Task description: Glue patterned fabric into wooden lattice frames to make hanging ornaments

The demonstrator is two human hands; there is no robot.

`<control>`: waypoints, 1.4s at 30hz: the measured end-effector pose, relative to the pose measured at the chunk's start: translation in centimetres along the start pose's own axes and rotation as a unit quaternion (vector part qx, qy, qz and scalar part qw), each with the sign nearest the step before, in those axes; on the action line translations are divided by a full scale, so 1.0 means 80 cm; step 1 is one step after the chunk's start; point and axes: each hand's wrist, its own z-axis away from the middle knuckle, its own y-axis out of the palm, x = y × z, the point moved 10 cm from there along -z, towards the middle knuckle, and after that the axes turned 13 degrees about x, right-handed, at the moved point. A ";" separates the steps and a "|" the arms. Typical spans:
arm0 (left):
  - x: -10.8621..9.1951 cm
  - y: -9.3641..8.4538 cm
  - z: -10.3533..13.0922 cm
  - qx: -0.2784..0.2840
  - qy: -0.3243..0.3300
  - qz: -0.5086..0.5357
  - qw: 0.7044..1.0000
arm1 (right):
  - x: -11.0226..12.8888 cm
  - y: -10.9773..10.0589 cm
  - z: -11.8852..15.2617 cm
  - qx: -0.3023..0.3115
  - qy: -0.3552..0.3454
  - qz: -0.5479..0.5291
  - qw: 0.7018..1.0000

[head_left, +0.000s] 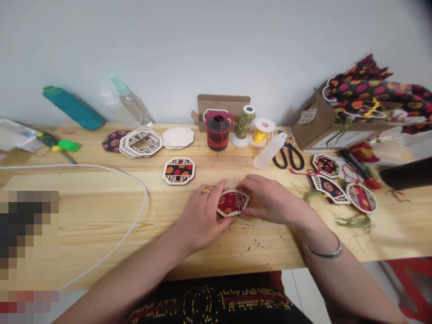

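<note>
A fan-shaped ornament with red patterned fabric and a pale lattice frame is held low over the wooden table. My left hand, with a ring on one finger, grips its left side between thumb and fingers. On the opposite side, my right hand pinches the ornament's right edge; some of its fingertips are hidden behind the piece. Up and to the left of my left hand lies an octagonal ornament with black and red fabric. Small dark scraps are scattered on the table below my right hand.
Thread spools, a white squeeze bottle and black-handled scissors stand or lie behind my hands. Stacked lattice frames are at back left. A white cable curves across the left. Finished ornaments and a cardboard box occupy the right.
</note>
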 end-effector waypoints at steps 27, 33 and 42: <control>-0.010 0.002 0.002 0.007 0.014 -0.029 0.999 | 0.005 0.009 -0.007 0.007 -0.009 0.059 0.998; 0.000 0.006 0.003 0.015 -0.003 0.003 1.000 | 0.002 0.006 -0.007 0.017 0.011 0.052 0.998; 0.015 0.010 0.002 0.005 -0.008 0.028 1.000 | 0.005 -0.010 0.003 0.010 0.065 0.061 0.996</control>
